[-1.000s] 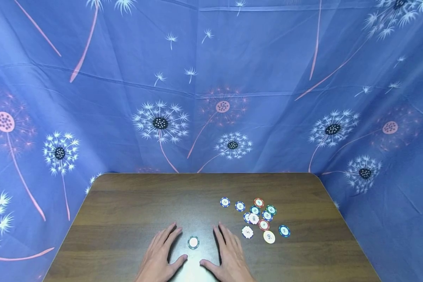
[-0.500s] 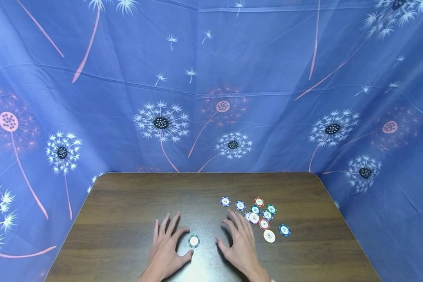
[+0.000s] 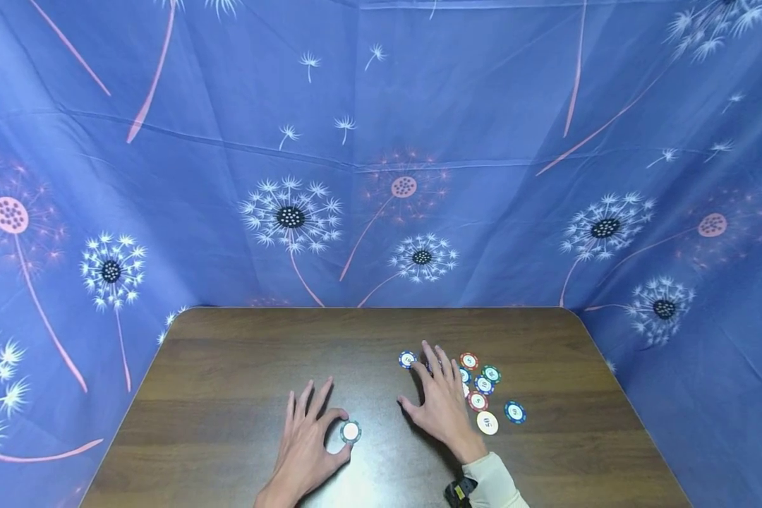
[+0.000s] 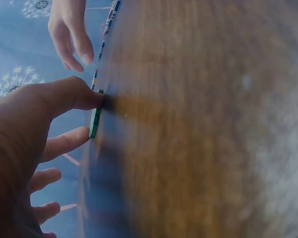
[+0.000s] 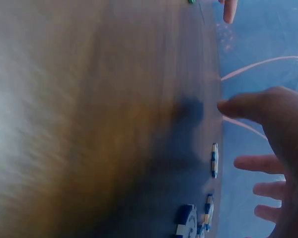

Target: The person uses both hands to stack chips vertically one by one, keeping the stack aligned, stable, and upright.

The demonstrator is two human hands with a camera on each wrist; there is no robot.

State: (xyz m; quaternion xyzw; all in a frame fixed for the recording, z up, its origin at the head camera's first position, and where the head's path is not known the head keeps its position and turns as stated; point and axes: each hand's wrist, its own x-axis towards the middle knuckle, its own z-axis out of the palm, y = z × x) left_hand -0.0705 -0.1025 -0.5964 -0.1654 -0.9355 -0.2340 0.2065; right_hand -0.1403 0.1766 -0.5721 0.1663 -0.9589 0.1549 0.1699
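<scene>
My left hand (image 3: pixel 307 441) pinches a green-edged poker chip (image 3: pixel 351 431) with a white centre, thumb and index finger at opposite edges. In the left wrist view that chip (image 4: pixel 96 119) shows edge-on between the thumb and index fingertips, low at the tabletop. The other left fingers stretch forward. My right hand (image 3: pixel 443 406) hovers with spread fingers over the left side of a group of chips, hiding some. Nearest to its index finger lies a blue-edged poker chip (image 3: pixel 407 360). In the right wrist view, nothing sits between thumb and fingers, and a blue-and-white chip (image 5: pixel 215 160) lies beyond them.
Right of the right hand lie several chips, among them a red one (image 3: pixel 469 360), a green one (image 3: pixel 492 374), a pale yellow one (image 3: pixel 487 422) and a blue one (image 3: pixel 515 412). A blue dandelion-print cloth (image 3: pixel 381 141) hangs behind the wooden table (image 3: pixel 228 381).
My left thumb and index finger have closed in on the green chip's edges. My right hand has moved right and forward, away from beside that chip to over the chip group.
</scene>
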